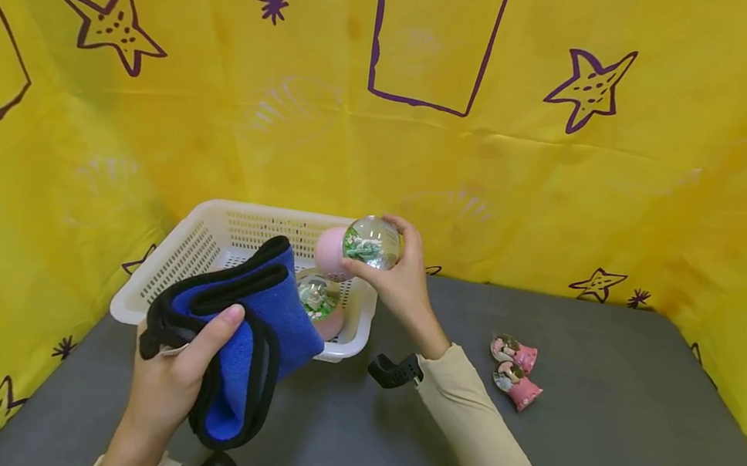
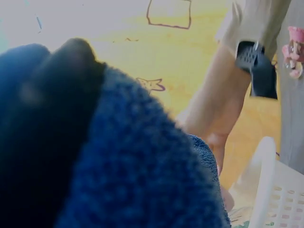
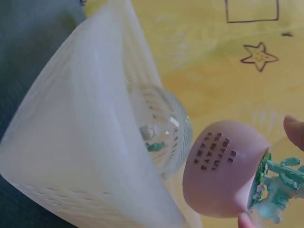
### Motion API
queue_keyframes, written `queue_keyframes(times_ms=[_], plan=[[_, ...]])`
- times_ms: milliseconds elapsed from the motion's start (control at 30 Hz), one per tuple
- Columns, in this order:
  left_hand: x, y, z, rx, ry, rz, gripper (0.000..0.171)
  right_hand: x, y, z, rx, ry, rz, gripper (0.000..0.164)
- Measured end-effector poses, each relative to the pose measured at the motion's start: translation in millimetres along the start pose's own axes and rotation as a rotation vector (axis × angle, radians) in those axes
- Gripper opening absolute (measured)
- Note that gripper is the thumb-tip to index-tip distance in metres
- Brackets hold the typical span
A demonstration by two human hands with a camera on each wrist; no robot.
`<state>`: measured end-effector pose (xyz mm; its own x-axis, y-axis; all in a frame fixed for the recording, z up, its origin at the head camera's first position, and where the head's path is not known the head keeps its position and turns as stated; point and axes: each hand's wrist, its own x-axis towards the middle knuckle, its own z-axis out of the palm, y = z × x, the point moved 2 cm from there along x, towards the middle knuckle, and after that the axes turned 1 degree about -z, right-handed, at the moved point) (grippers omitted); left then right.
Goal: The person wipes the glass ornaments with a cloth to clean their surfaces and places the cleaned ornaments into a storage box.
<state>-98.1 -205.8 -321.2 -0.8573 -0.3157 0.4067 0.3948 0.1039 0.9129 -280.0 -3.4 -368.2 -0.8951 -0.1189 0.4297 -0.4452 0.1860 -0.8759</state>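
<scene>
My left hand (image 1: 166, 382) grips a folded blue cloth (image 1: 295, 324) with black edging, thumb on top, in front of the white basket. In the left wrist view the blue cloth (image 2: 137, 161) fills much of the picture. My right hand (image 1: 406, 280) holds a snow globe (image 1: 372, 242) by its clear dome, tilted sideways over the basket's right end. Its pink base, with lettering pressed into it, points left in the head view; a green cactus shows inside the dome (image 3: 285, 183). A second snow globe (image 1: 327, 322) sits in the basket, partly hidden by the cloth.
The white perforated basket (image 1: 359, 332) stands on the dark grey table (image 1: 603, 417) against the yellow patterned backdrop (image 1: 493, 170). To the right lie two small pink-based globe ornaments, one (image 1: 514, 353) just behind the other (image 1: 518, 387). A black wrist strap (image 1: 394, 372) juts from my right sleeve.
</scene>
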Motion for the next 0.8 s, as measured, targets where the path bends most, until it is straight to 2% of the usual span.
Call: queue_keyframes(times_ms=[133,300,600,800], plan=[[1.3,0.0,3.3,-0.01,-0.012,0.002,0.026,13.7,0.9,4.0,-0.075,-0.026,-0.045,0.084],[2.2,-2.7,3.6,-0.002,-0.012,-0.008,0.027,27.3,1.0,7.1,-0.176,-0.102,-0.099,0.085],[3.6,-7.0,3.0,0.037,-0.001,-0.033,0.029,44.2,6.7,23.2,-0.264,-0.267,-0.125,0.085],[4.6,-7.5,4.5,0.044,-0.033,-0.037,0.031,45.3,16.8,28.6,-0.309,-0.369,-0.104,0.085]])
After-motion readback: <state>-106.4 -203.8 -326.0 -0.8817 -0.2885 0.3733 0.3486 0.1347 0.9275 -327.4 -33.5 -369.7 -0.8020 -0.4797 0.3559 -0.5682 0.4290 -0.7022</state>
